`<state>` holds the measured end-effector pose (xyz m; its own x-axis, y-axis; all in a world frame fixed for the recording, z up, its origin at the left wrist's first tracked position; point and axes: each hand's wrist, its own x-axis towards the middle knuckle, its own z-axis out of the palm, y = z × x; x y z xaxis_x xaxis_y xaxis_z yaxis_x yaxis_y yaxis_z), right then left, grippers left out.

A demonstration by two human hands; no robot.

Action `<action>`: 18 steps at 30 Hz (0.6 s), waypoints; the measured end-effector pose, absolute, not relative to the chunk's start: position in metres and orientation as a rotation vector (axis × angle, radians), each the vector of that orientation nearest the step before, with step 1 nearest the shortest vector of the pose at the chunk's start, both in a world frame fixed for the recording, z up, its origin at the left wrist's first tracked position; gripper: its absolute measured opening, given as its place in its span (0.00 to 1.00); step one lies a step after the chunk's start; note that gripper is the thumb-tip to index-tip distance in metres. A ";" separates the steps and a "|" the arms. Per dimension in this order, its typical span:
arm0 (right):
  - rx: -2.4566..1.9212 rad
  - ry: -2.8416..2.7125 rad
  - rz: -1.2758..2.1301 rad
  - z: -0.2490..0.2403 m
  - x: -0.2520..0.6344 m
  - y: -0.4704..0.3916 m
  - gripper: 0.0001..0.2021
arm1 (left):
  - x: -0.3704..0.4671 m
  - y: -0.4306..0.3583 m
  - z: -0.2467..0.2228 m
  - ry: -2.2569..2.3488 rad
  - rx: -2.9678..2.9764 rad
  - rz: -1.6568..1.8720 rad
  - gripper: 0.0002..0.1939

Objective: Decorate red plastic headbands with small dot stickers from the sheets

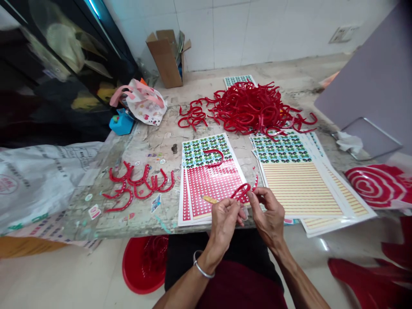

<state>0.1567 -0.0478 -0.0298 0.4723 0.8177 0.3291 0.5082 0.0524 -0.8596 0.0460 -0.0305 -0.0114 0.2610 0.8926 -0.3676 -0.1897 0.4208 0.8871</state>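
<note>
My left hand (225, 216) is closed around a red bent band (241, 191), whose loop rises above the fingers. A slim yellow pointed tool (210, 199) sticks out of the same hand; its kind is unclear. My right hand (266, 210) pinches at the band's right side, where a narrow white strip with red marks (256, 181) stands up from the fingertips. Under the hands lie sticker sheets (212, 184), printed with green-blue pictures above and red-and-white hearts below. Another red U-shaped band (222, 158) rests on the top sheet.
A big heap of red bands (251, 107) lies at the back. Several dotted bands (138, 182) lie at left. More sheets (296, 184) are stacked at right. Also around: a cardboard box (165, 62), blue tape dispenser (121, 123), small bag (146, 103), and red basin (138, 266) below.
</note>
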 end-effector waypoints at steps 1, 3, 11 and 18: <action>-1.600 -1.190 0.321 -0.029 0.156 -0.049 0.02 | 0.046 -0.030 -0.012 1.052 0.846 0.862 0.10; -1.579 -1.214 0.289 -0.027 0.155 -0.051 0.01 | 0.047 -0.030 -0.013 1.063 0.864 0.860 0.11; -1.546 -1.280 0.219 -0.024 0.158 -0.050 0.02 | 0.047 -0.030 -0.010 1.030 0.861 0.843 0.11; -1.561 -1.265 0.209 -0.032 0.161 -0.041 0.02 | 0.045 -0.033 -0.007 0.953 0.807 0.858 0.11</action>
